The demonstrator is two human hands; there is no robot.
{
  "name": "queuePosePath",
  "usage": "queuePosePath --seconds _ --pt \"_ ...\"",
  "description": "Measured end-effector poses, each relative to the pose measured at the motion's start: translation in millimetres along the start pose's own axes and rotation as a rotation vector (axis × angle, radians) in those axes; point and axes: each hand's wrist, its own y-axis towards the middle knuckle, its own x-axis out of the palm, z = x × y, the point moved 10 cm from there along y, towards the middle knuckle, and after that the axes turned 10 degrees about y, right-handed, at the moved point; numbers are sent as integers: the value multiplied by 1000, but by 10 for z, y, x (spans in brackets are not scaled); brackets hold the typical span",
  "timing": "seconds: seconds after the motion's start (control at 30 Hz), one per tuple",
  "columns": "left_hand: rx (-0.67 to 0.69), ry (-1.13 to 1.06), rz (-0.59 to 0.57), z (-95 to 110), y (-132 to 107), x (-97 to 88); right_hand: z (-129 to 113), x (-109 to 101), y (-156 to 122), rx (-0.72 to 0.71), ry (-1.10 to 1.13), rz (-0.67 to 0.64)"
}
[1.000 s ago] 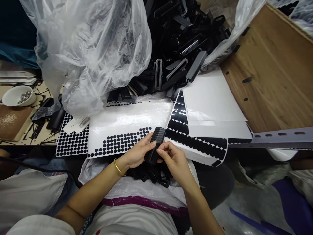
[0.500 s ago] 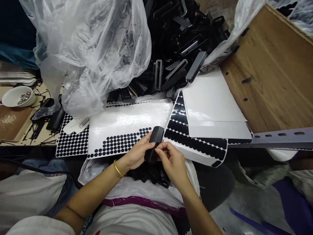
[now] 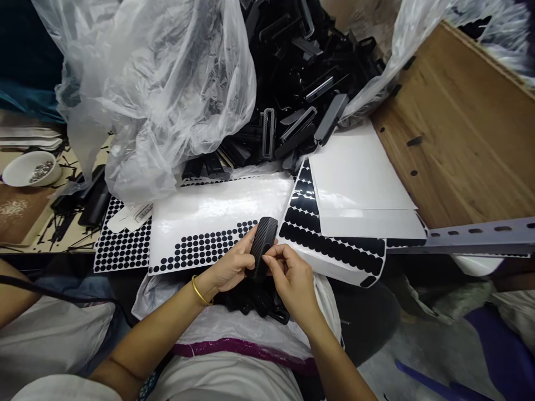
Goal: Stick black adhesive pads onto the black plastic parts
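Note:
My left hand (image 3: 232, 264) is wrapped round a long black plastic piece (image 3: 264, 239) with a carbon-fibre pattern and rounded ends. The piece is held tilted, its upper end over the white sticker sheet (image 3: 209, 200). My right hand (image 3: 292, 278) is closed in a pinch, thumb and forefinger at the piece's lower right edge. Whatever may be between those fingertips is too small to make out. Rows of round black stickers (image 3: 204, 245) cover the sheet's lower part. Below my hands, more black parts (image 3: 261, 301) lie in a white bag (image 3: 234, 326) on my lap.
A heap of black plastic parts (image 3: 288, 83) spills from a clear plastic bag (image 3: 167, 94) behind the sheets. On the right lie another black sticker sheet (image 3: 334, 250), blank white sheets (image 3: 359, 178) and a wooden board (image 3: 463, 128). A person's arm (image 3: 12, 292) shows at far left.
My left thumb has shifted down the black piece, which is turned slightly. My right hand keeps its pinch at the edge. Another person's arm has come into view at the left.

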Motion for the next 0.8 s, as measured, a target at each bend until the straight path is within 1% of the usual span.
queuePosePath --seconds 0.1,0.23,0.37,0.43,0.47,0.5,0.53,0.6,0.63,0.67,0.7,0.73,0.77,0.8 --pt "14 30 -13 30 -10 20 -24 -15 6 -21 -30 8" --pt "80 100 -12 99 3 48 -39 -14 10 -45 -57 18" --pt "106 106 29 65 27 31 -55 18 5 -87 -113 19" --pt "129 118 40 54 0 8 -62 -20 4 -108 -147 43" --pt "133 130 17 50 -27 14 -64 -85 5 -111 -158 84" --pt "127 155 -34 46 -61 42 -64 -181 3 -110 -159 144" --pt "113 202 -115 45 -104 91 -64 -299 -2 -106 -150 218" --pt "82 377 -297 65 -199 189 -72 -528 -20 -104 -117 350" --pt "81 490 -346 109 -222 189 -82 -606 -24 -111 -103 386" --pt "99 610 -331 200 -203 131 -98 -652 -20 -123 -94 401" --pt "142 713 -231 360 -140 4 -117 -665 -9 -138 -93 396" --pt "199 809 -67 575 -58 -174 -134 -642 11 -153 -100 372" --pt "275 893 184 856 4 -413 -147 -589 36 -167 -111 333" --pt "366 992 467 1163 7 -641 -156 -507 66 -179 -125 282"
